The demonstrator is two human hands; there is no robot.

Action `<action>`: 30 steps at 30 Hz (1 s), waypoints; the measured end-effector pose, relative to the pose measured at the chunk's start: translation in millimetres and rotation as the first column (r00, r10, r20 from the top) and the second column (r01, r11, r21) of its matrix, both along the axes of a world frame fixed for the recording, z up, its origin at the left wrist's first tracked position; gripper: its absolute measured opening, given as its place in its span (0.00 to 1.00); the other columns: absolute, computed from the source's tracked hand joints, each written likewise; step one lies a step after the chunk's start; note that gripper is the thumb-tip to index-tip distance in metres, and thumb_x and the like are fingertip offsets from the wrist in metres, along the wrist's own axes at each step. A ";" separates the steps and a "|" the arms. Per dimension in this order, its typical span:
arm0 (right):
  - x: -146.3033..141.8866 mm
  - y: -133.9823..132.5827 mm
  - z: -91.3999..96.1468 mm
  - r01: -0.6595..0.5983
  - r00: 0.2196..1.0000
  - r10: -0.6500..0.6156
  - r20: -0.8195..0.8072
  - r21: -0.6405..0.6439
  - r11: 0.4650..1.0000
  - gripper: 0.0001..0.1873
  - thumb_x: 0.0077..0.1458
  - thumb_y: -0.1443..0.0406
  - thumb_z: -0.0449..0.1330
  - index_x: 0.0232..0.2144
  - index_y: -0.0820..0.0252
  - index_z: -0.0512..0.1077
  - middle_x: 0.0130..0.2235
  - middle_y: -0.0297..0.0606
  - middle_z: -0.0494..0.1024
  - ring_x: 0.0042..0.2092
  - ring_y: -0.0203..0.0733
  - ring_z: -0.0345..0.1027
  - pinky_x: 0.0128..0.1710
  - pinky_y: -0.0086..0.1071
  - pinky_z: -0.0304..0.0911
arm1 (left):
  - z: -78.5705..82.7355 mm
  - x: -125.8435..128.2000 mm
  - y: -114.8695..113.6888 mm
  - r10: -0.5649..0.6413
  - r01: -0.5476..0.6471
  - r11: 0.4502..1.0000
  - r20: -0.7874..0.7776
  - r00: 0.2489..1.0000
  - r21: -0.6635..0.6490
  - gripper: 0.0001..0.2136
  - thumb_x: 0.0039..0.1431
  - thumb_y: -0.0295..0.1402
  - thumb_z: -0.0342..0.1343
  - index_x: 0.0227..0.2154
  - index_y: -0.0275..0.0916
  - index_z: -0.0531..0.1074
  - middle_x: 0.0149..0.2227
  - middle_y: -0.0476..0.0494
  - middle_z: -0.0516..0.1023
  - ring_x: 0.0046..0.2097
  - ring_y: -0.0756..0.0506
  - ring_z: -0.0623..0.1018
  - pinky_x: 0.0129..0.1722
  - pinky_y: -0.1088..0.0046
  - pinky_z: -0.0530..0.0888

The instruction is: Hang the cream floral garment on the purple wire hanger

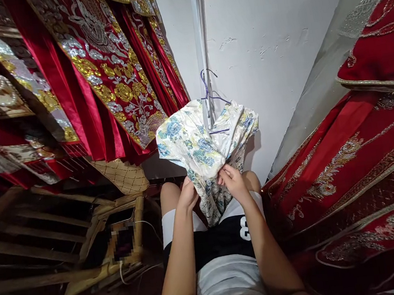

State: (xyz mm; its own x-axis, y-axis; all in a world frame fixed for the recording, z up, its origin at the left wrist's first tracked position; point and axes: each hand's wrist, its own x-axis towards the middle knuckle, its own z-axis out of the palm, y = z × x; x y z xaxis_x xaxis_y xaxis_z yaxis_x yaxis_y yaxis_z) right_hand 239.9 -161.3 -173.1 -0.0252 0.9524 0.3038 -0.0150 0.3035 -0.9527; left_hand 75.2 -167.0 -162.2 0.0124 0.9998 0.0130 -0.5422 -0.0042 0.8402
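A white garment with a blue and yellow flower print [196, 140] hangs on a purple wire hanger [212, 95] from a metal pole [201, 32] against the white wall. My left hand [187, 194] is closed on the cloth at the garment's front, low on the left side. My right hand [232, 181] pinches the cloth just beside it on the right. Both hands sit close together above my knees. The garment's lower part drops between my legs and is partly hidden by my hands.
Red robes with gold and silver embroidery [100, 59] hang at the upper left. More embroidered red cloth [358, 175] is piled at the right. A bamboo chair [115, 243] with a cord stands at the lower left on the dark floor.
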 end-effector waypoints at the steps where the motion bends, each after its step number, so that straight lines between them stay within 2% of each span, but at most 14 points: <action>1: 1.0 -1.2 1.4 0.021 1.000 -0.021 0.002 0.019 1.000 0.12 0.59 0.58 0.57 0.26 0.56 0.69 0.21 0.31 0.70 0.25 0.37 0.64 0.27 0.30 0.58 | 2.5 -1.2 -1.4 -0.019 0.019 1.000 -0.006 1.000 -0.003 0.24 0.38 0.30 0.71 0.44 0.39 0.79 0.42 0.39 0.85 0.53 0.33 0.81 0.53 0.58 0.78; 5: 1.9 -2.9 4.3 0.113 0.992 -0.112 -0.050 0.015 0.994 0.13 0.57 0.58 0.60 0.24 0.56 0.68 0.19 0.31 0.69 0.24 0.37 0.63 0.27 0.30 0.57 | 7.8 -4.7 -4.9 -0.045 0.045 0.999 -0.029 0.999 0.004 0.24 0.38 0.31 0.71 0.43 0.39 0.80 0.42 0.39 0.85 0.52 0.33 0.82 0.52 0.59 0.79; 11: -6.0 -3.3 7.7 0.009 0.998 -0.011 -0.068 -0.026 1.000 0.17 0.59 0.51 0.60 0.26 0.55 0.67 0.20 0.31 0.71 0.24 0.37 0.64 0.27 0.30 0.59 | 4.0 -1.8 -5.1 -0.030 0.030 1.000 -0.033 0.999 -0.010 0.22 0.37 0.32 0.72 0.40 0.39 0.80 0.39 0.40 0.85 0.50 0.34 0.82 0.51 0.59 0.79; 14: -7.0 -7.8 13.5 0.060 0.993 -0.060 -0.099 -0.010 0.998 0.18 0.58 0.52 0.59 0.23 0.56 0.67 0.19 0.31 0.68 0.23 0.36 0.61 0.26 0.30 0.57 | -4.3 -5.0 1.7 0.035 -0.035 0.999 -0.018 0.999 -0.022 0.20 0.37 0.33 0.72 0.37 0.38 0.79 0.36 0.41 0.84 0.49 0.35 0.82 0.50 0.61 0.78; 16: -5.3 -11.0 17.3 0.102 0.988 -0.103 -0.112 -0.021 0.995 0.18 0.57 0.53 0.59 0.22 0.56 0.67 0.18 0.31 0.67 0.23 0.36 0.59 0.25 0.30 0.56 | -12.6 -9.1 8.8 0.147 -0.147 0.989 -0.041 0.988 -0.008 0.17 0.40 0.33 0.71 0.36 0.37 0.78 0.35 0.42 0.83 0.48 0.36 0.82 0.49 0.62 0.77; 17: -4.2 -12.1 18.9 0.109 0.988 -0.111 -0.109 -0.026 0.994 0.17 0.57 0.54 0.59 0.21 0.56 0.68 0.18 0.31 0.67 0.23 0.36 0.59 0.25 0.30 0.56 | -16.7 -10.9 11.9 0.250 -0.249 0.968 -0.071 0.966 0.018 0.16 0.43 0.34 0.70 0.36 0.38 0.77 0.35 0.42 0.82 0.48 0.37 0.81 0.49 0.64 0.77; 18: -3.3 -12.8 20.2 0.107 0.989 -0.109 -0.100 -0.031 0.994 0.17 0.57 0.54 0.59 0.21 0.56 0.69 0.18 0.32 0.67 0.23 0.36 0.59 0.25 0.31 0.56 | -20.3 -12.0 14.3 0.383 -0.378 0.923 -0.109 0.917 0.065 0.14 0.46 0.35 0.68 0.38 0.38 0.77 0.37 0.42 0.81 0.49 0.39 0.80 0.50 0.65 0.76; 20: -2.9 -13.0 21.9 0.091 0.992 -0.094 -0.078 -0.045 0.995 0.17 0.56 0.54 0.58 0.20 0.57 0.70 0.18 0.32 0.67 0.23 0.36 0.60 0.26 0.31 0.57 | -24.6 -10.6 15.1 0.640 -0.603 0.766 -0.179 0.747 0.222 0.14 0.54 0.35 0.64 0.44 0.40 0.75 0.46 0.41 0.79 0.53 0.41 0.77 0.55 0.68 0.72; 21: -3.5 -12.7 22.4 0.084 0.994 -0.088 -0.071 -0.056 0.995 0.17 0.56 0.54 0.58 0.20 0.57 0.70 0.18 0.32 0.68 0.23 0.36 0.60 0.26 0.31 0.57 | -24.9 -7.9 13.5 0.715 -0.646 0.695 -0.205 0.668 0.316 0.14 0.57 0.34 0.63 0.46 0.41 0.75 0.50 0.40 0.77 0.55 0.42 0.76 0.57 0.68 0.70; 22: -4.7 -12.3 22.7 0.075 0.995 -0.080 -0.067 -0.068 0.995 0.17 0.56 0.54 0.58 0.20 0.57 0.70 0.18 0.33 0.68 0.23 0.36 0.60 0.25 0.31 0.56 | -24.0 -3.9 10.8 0.737 -0.625 0.667 -0.237 0.633 0.406 0.15 0.58 0.34 0.62 0.48 0.42 0.74 0.53 0.40 0.75 0.57 0.43 0.74 0.59 0.69 0.68; 23: -6.3 -12.0 22.8 0.062 0.996 -0.067 -0.065 -0.081 0.995 0.17 0.55 0.54 0.58 0.21 0.57 0.71 0.17 0.33 0.68 0.22 0.36 0.60 0.25 0.31 0.56 | -22.2 1.2 7.4 0.702 -0.538 0.695 -0.287 0.652 0.477 0.16 0.59 0.33 0.61 0.50 0.43 0.73 0.54 0.40 0.75 0.57 0.43 0.74 0.59 0.69 0.68; 25: -9.5 -12.0 22.5 -0.002 0.998 -0.004 -0.058 -0.116 0.993 0.16 0.54 0.54 0.59 0.22 0.58 0.73 0.17 0.33 0.69 0.21 0.35 0.59 0.24 0.30 0.55 | -17.2 13.2 1.0 0.515 -0.259 0.810 -0.426 0.744 0.525 0.17 0.58 0.30 0.61 0.51 0.43 0.72 0.49 0.41 0.77 0.53 0.42 0.76 0.56 0.69 0.70; 27: -11.5 -11.8 22.9 -0.088 0.995 0.080 -0.054 -0.161 0.983 0.15 0.52 0.54 0.60 0.23 0.59 0.74 0.17 0.33 0.70 0.20 0.35 0.58 0.23 0.30 0.54 | -13.3 24.7 -2.9 0.360 -0.064 0.865 -0.525 0.771 0.498 0.15 0.57 0.27 0.59 0.48 0.42 0.73 0.41 0.44 0.79 0.45 0.43 0.78 0.49 0.70 0.72; 30: -10.7 -3.4 31.9 -0.125 0.991 0.112 -0.080 -0.191 0.974 0.15 0.51 0.55 0.61 0.23 0.60 0.74 0.16 0.33 0.71 0.19 0.33 0.56 0.21 0.29 0.53 | -14.2 35.9 -2.3 0.372 -0.061 0.865 -0.556 0.743 0.498 0.04 0.59 0.27 0.55 0.35 0.41 0.73 0.34 0.46 0.77 0.38 0.44 0.77 0.42 0.70 0.72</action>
State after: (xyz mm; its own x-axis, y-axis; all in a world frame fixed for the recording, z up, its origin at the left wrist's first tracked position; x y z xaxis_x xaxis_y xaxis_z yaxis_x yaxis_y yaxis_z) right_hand 229.1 -164.6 -141.2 -0.1269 0.9849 0.1178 -0.1070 0.1044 -0.9888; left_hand 111.1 -169.3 -176.4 -0.0435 0.8653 0.4993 0.1568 -0.4877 0.8588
